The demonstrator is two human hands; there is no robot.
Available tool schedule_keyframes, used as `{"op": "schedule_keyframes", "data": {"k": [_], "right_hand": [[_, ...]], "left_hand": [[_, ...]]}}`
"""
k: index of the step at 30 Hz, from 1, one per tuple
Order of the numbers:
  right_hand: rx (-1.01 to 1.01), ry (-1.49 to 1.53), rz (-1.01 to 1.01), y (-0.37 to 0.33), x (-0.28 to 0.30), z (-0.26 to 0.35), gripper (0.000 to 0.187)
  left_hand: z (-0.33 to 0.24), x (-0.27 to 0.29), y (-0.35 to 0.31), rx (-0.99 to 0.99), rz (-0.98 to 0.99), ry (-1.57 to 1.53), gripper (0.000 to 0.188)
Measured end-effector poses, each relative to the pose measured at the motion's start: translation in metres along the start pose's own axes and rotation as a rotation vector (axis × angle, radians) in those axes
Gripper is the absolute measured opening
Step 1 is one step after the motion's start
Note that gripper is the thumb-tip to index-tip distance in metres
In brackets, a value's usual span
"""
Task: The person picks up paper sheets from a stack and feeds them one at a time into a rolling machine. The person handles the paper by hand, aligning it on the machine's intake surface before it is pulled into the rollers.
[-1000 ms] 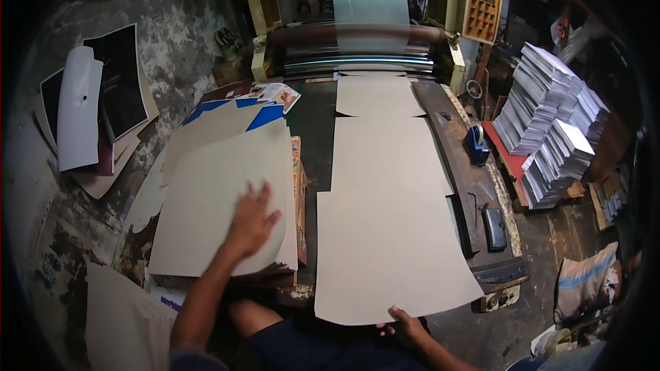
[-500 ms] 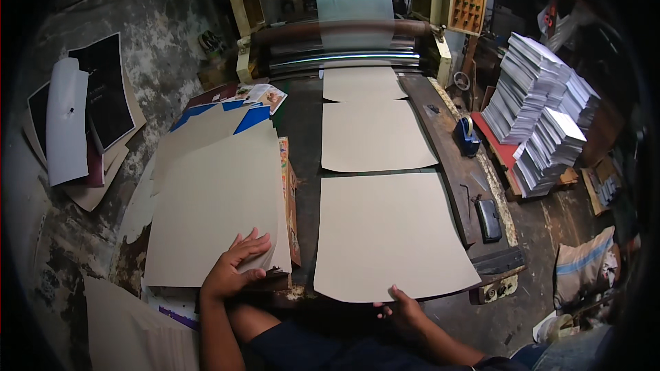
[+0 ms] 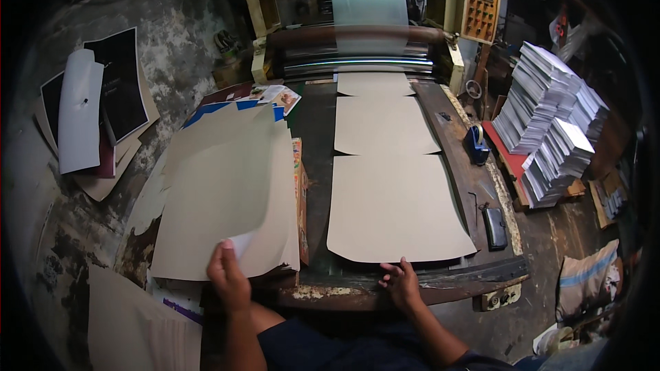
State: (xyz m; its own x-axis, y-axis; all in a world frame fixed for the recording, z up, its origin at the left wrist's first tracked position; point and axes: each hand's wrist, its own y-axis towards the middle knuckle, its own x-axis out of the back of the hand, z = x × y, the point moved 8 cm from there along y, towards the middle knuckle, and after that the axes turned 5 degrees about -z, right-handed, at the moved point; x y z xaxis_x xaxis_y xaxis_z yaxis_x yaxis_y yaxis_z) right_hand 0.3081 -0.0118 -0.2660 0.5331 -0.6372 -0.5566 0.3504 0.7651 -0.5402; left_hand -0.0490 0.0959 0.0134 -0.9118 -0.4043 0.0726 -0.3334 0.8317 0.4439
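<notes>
My left hand (image 3: 229,278) pinches the near edge of the top grey-beige paper sheet (image 3: 213,192) on the stack at the left. That edge curls up, showing a white underside. My right hand (image 3: 400,283) is at the near edge of another paper sheet (image 3: 399,209) on the machine's feed table; its fingers are apart and loosely bent, grasping nothing. Beyond this sheet lie a middle sheet (image 3: 385,126) and a far sheet (image 3: 375,84) in a row. The far one reaches the shiny rollers (image 3: 357,66).
Clear film (image 3: 369,10) hangs above the rollers. On the right of the table rest a blue tape dispenser (image 3: 476,144) and a black case (image 3: 494,228). Tall paper stacks (image 3: 540,96) stand farther right. More sheets (image 3: 124,323) are at lower left, and dark printed sheets (image 3: 120,89) lie farther left.
My left hand has gone from lying spread on the stack to gripping and lifting the top sheet's edge. The near sheet on the table has slid away from me, meeting the middle sheet.
</notes>
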Motion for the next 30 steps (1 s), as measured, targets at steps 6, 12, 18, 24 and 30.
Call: {"op": "schedule_keyframes", "data": {"k": [6,12,18,24,30], "right_hand": [[-0.056,0.042,0.045,-0.033,-0.029,0.021,0.063],[0.035,-0.059,0.408,-0.065,-0.054,0.055,0.064],[-0.118,-0.119,0.273,-0.069,-0.011,0.029,0.028],[-0.185,-0.279,0.207,-0.102,0.027,-0.013,0.04],[-0.277,-0.277,0.259,-0.139,0.044,-0.036,0.044]], "left_hand": [[-0.071,-0.04,-0.048,-0.504,0.463,0.108,0.027],[-0.082,-0.061,-0.088,-0.606,0.907,0.051,0.015],[-0.059,-0.056,-0.052,-0.583,0.668,0.268,0.04],[-0.012,-0.043,-0.023,-0.286,0.632,0.207,0.05],[0.003,-0.04,-0.019,-0.133,0.632,0.142,0.041]]}}
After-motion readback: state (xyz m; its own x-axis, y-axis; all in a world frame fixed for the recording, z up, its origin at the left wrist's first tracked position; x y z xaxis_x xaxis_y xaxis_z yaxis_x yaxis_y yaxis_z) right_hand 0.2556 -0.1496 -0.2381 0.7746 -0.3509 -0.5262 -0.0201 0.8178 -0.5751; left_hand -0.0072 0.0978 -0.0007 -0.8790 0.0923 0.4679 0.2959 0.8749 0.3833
